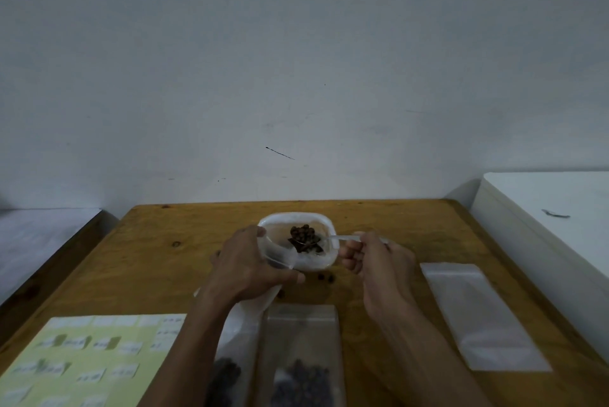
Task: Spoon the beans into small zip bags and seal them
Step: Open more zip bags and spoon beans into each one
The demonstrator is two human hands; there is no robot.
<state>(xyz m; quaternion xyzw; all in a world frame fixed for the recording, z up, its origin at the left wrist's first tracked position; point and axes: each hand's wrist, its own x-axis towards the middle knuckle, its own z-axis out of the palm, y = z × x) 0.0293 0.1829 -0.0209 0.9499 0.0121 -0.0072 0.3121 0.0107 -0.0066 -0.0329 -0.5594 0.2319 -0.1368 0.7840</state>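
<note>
Gripping tub [326, 225] rim with left hand [250, 261]; right hand [379, 258] pinches spoon [333, 238] over beans [303, 237] inside.

A tub [298, 220] is sitting on the bench [158, 241] toward its far edge, with beans [301, 235] lying in it. The left hand [250, 266] is gripping the tub's left rim; the right hand [372, 258], at its right, is holding a spoon [329, 239] reaching in. Two filled zip bags [301, 357] are lying at the near edge, a label sheet [82, 360] at the near left corner, an empty bag [478, 314] along the right edge.
</note>
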